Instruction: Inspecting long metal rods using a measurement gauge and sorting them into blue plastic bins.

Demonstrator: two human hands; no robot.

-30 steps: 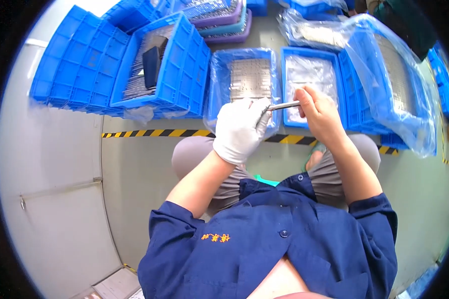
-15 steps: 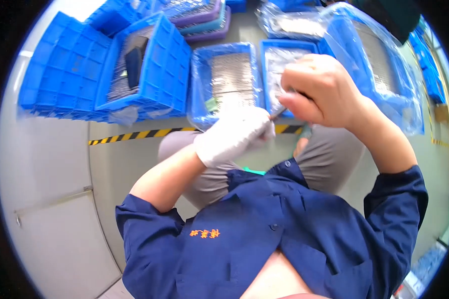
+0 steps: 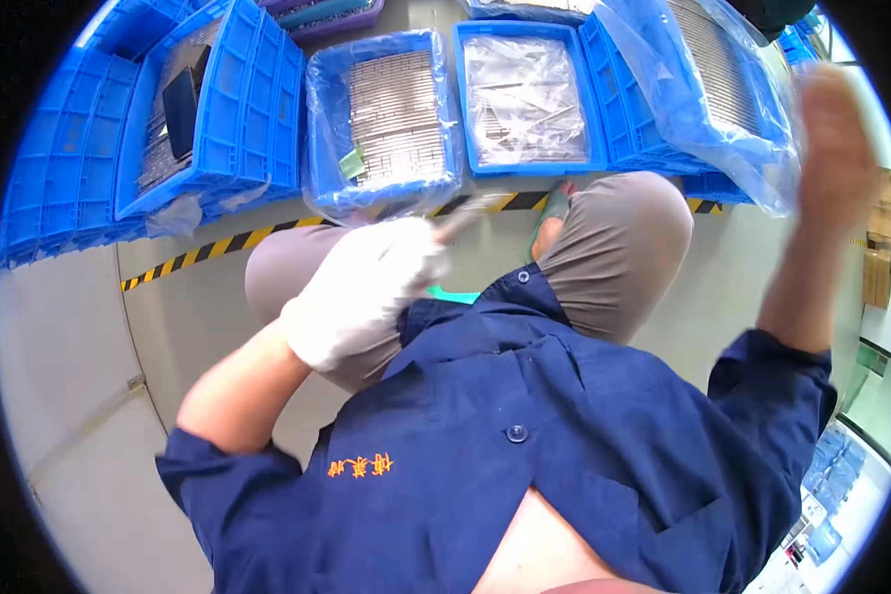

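Note:
My left hand (image 3: 376, 277), in a white glove, is closed around a slim greyish metal piece (image 3: 468, 216) that sticks out past the fingers. Motion blur hides the piece's exact kind. Out at the far right, raised beside a plastic-lined crate, my bare right hand (image 3: 835, 148) is smeared by movement, so its fingers cannot be made out. Beyond the left hand stands a blue crate (image 3: 324, 158) lined with clear plastic. Rows of short metal pieces (image 3: 396, 104) fill it, with a green scrap (image 3: 351, 163) at their near left corner.
Right of that crate, another blue crate (image 3: 596, 148) holds metal pieces under clear plastic. A tilted crate (image 3: 243, 119) at the left carries a dark flat object (image 3: 179, 112). Plastic drapes the right-hand crate (image 3: 643, 139). Black-and-yellow tape (image 3: 198, 255) crosses the floor; cardboard boxes (image 3: 878, 277) stand far right.
My hands have moved apart: the right swung out to the far right, while the left drew back toward me with the metal piece. The view has shifted, and the crates now appear further left.

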